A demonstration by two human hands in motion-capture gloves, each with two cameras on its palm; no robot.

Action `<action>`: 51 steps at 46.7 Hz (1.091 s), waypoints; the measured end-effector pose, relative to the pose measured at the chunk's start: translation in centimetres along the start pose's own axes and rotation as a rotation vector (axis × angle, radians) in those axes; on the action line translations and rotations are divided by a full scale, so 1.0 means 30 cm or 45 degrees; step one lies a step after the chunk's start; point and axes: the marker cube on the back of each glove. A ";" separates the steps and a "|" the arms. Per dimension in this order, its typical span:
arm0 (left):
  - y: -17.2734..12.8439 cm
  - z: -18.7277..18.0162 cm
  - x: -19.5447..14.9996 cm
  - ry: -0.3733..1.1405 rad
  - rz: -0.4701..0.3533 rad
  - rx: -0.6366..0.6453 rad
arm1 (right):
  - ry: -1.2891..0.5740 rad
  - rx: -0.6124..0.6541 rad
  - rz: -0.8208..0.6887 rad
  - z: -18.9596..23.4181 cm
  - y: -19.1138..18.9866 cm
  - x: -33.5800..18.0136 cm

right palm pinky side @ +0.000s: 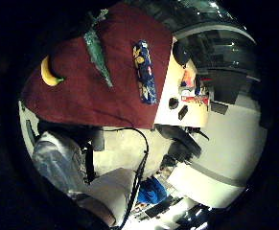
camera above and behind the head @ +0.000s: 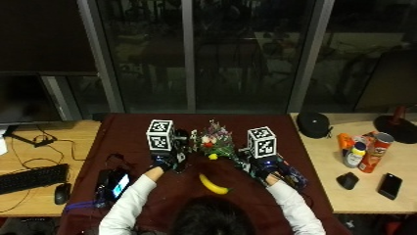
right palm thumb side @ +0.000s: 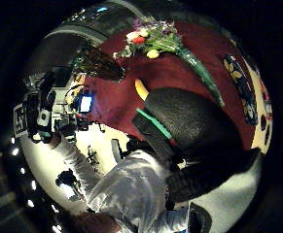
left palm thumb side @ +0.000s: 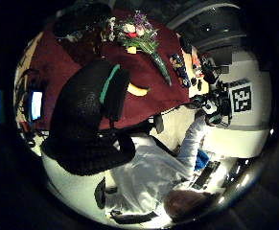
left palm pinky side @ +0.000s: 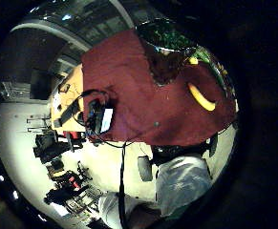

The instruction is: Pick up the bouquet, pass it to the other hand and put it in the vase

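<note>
Maroon cloth [camera above and behind the head: 130, 147] under bouquet [camera above and behind the head: 214, 139], banana [camera above and behind the head: 214, 185]; left hand [camera above and behind the head: 166, 160] and right hand [camera above and behind the head: 264, 169] raised apart, finger states indiscernible. No legible writing.

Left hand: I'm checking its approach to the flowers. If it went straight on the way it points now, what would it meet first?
Probably the bouquet: the left hand points up the red cloth toward it. Depth is unclear, though.
</note>
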 end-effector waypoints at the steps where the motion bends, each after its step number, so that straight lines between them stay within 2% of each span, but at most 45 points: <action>1: 0.001 0.001 0.000 -0.001 0.001 -0.003 | -0.003 0.003 -0.001 -0.001 0.002 0.000; 12: 0.035 0.021 0.003 -0.023 0.012 -0.007 | -0.030 0.075 -0.032 -0.022 0.006 -0.014; 26: 0.032 0.049 -0.009 0.044 0.045 -0.015 | -0.052 0.072 -0.011 -0.041 -0.021 -0.030; 32: 0.024 0.080 0.015 0.084 0.095 -0.007 | -0.068 0.017 0.046 -0.040 -0.006 0.002; 42: 0.011 0.152 0.077 -0.073 0.184 0.002 | -0.146 0.056 0.145 -0.070 0.003 0.086; 51: 0.029 0.157 0.119 -0.027 0.265 0.033 | -0.302 0.060 0.220 -0.040 -0.088 0.173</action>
